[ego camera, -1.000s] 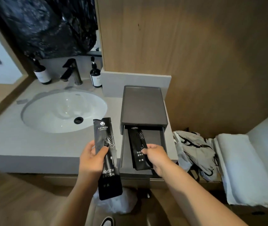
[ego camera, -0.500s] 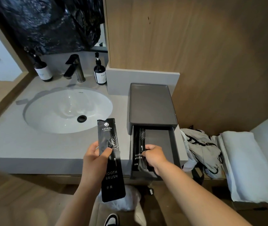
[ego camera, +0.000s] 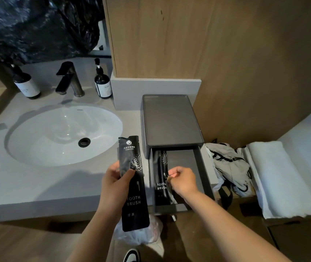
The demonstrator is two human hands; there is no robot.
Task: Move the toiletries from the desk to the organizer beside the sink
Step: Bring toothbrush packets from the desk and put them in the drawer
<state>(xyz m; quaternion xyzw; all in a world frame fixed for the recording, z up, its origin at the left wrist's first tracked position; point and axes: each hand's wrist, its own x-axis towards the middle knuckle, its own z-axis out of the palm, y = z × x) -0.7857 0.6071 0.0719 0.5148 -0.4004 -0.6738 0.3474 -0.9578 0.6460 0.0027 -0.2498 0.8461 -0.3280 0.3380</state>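
One black foil toothbrush packet [ego camera: 134,188] is gripped upright by the left hand [ego camera: 115,183] over the grey worktop's [ego camera: 37,184] front edge. A second black packet [ego camera: 162,179] is pinched by the right hand [ego camera: 182,179] against the left wall of the dark grey organizer's open drawer [ego camera: 204,178]; bare drawer floor is seen rightward.

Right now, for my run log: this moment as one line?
left hand: holds black toothbrush packet | right hand: pinches second packet in grey organizer's open drawer

This is a hotel bathroom. On the left of the frame a grey counter [ego camera: 28,178] carries an oval white sink [ego camera: 43,133] with a dark faucet [ego camera: 69,80], two labelled pump bottles [ego camera: 102,82], and packaged toothbrushes [ego camera: 133,186]. Folded white towels [ego camera: 275,176] lie at right.
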